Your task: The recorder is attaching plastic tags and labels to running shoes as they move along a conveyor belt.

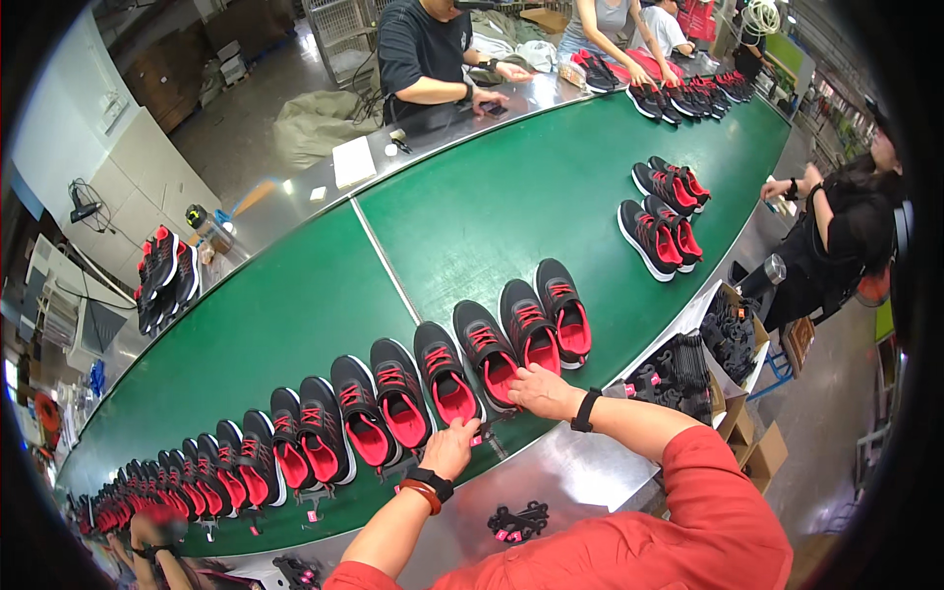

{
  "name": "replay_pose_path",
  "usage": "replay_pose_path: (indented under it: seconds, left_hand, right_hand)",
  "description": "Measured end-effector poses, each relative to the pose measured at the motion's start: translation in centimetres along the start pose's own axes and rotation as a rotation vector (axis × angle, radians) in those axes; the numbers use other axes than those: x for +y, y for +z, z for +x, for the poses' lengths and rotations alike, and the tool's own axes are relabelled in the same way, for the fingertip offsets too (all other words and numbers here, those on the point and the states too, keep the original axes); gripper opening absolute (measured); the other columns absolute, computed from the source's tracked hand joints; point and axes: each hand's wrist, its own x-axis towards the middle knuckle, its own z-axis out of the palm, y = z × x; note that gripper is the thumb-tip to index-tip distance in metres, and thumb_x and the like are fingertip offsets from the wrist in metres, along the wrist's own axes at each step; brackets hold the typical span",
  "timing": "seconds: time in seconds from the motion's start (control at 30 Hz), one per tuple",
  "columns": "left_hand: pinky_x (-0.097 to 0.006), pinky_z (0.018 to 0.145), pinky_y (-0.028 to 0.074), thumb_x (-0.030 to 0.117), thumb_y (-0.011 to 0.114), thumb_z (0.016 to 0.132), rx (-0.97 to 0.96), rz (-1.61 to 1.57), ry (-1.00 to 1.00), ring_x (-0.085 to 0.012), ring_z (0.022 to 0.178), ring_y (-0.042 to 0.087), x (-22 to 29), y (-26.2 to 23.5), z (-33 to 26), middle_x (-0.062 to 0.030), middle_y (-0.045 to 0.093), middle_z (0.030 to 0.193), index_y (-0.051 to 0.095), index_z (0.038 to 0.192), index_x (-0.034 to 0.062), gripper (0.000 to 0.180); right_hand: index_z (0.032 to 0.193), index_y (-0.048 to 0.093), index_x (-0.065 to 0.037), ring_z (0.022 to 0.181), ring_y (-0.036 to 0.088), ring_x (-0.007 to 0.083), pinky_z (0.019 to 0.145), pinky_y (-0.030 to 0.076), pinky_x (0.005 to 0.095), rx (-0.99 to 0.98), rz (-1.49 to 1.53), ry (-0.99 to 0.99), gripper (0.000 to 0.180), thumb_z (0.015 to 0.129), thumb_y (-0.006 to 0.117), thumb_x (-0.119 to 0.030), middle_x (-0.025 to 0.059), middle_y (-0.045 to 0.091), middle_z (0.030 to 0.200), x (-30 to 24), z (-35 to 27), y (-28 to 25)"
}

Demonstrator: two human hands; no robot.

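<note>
A row of black sneakers with red laces and red linings stands along the near edge of a green conveyor belt. My left hand is closed at the heel of one sneaker, around a small black plastic shoe hanger with a pink tag. How the hanger sits in the shoe is partly hidden by my fingers. To the right, my right hand grips the heel collar of the neighbouring sneaker. Two more sneakers stand just beyond it, one of them a black sneaker at the row's end.
Loose black hangers lie on the metal ledge before me. Bundled hangers and a box of hangers are at the right. Sneaker pairs sit farther along the belt. Co-workers stand opposite, at right, and a blurred hand is lower left.
</note>
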Motion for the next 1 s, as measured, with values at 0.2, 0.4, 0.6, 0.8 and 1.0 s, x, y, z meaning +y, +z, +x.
replay_pose_path:
  seconds: [0.2, 0.4, 0.6, 0.8, 1.0]
  left_hand:
    - [-0.053, 0.070, 0.051, 0.006, 0.043, 0.086, 0.093, -0.107, -0.107, -0.0441, 0.080, 0.064, -1.7, 2.2, -1.8, -0.0218, 0.062, 0.096, 0.057, 0.105, 0.0067, 0.024]
    - [-0.052, 0.072, 0.051, 0.006, 0.044, 0.086, 0.084, -0.142, -0.127, -0.0434, 0.083, 0.064, -1.9, 2.9, -1.4, -0.0225, 0.063, 0.095, 0.057, 0.105, 0.0056, 0.023]
    - [-0.053, 0.069, 0.050, 0.008, 0.044, 0.088, 0.181, -0.160, -0.180, -0.0435, 0.081, 0.063, -2.3, 3.6, -2.1, -0.0227, 0.062, 0.093, 0.058, 0.103, 0.0067, 0.021]
    - [-0.051, 0.074, 0.049, 0.003, 0.044, 0.086, 0.088, -0.166, -0.267, -0.0425, 0.088, 0.061, -1.9, 3.5, -1.2, -0.0223, 0.062, 0.094, 0.059, 0.105, 0.0045, 0.024]
    - [-0.050, 0.076, 0.050, 0.002, 0.043, 0.085, 0.091, -0.179, -0.288, -0.0425, 0.088, 0.061, -2.0, 3.5, -2.1, -0.0223, 0.062, 0.094, 0.058, 0.105, 0.0018, 0.025]
  right_hand:
    - [0.084, 0.056, -0.015, 0.087, 0.052, 0.0192, 0.080, 0.038, 0.0356, 0.045, 0.063, -0.165, 0.024, 0.078, 0.066, -0.035, 0.0009, 0.056, 0.080, 1.2, 1.5, -3.5]
    - [0.080, 0.058, -0.016, 0.090, 0.051, 0.0190, 0.085, 0.037, 0.0354, -0.019, -0.026, -0.299, 0.029, 0.075, 0.068, -0.042, 0.0000, 0.057, 0.077, -0.4, 4.1, -3.4]
    - [0.067, 0.066, -0.020, 0.089, 0.055, 0.0204, 0.088, 0.037, 0.0361, -0.046, -0.126, -0.406, 0.024, 0.070, 0.068, -0.044, -0.0002, 0.061, 0.069, -1.1, 6.8, -4.0]
    - [0.066, 0.066, -0.019, 0.086, 0.053, 0.0199, 0.088, 0.036, 0.0354, -0.087, -0.088, -0.341, 0.032, 0.072, 0.068, -0.050, 0.0005, 0.060, 0.067, -0.3, 6.7, -4.0]
    - [0.065, 0.065, -0.017, 0.081, 0.052, 0.0184, 0.089, 0.036, 0.0342, -0.101, -0.105, -0.377, 0.028, 0.068, 0.070, -0.045, -0.0002, 0.057, 0.064, -1.3, 7.4, -3.3]
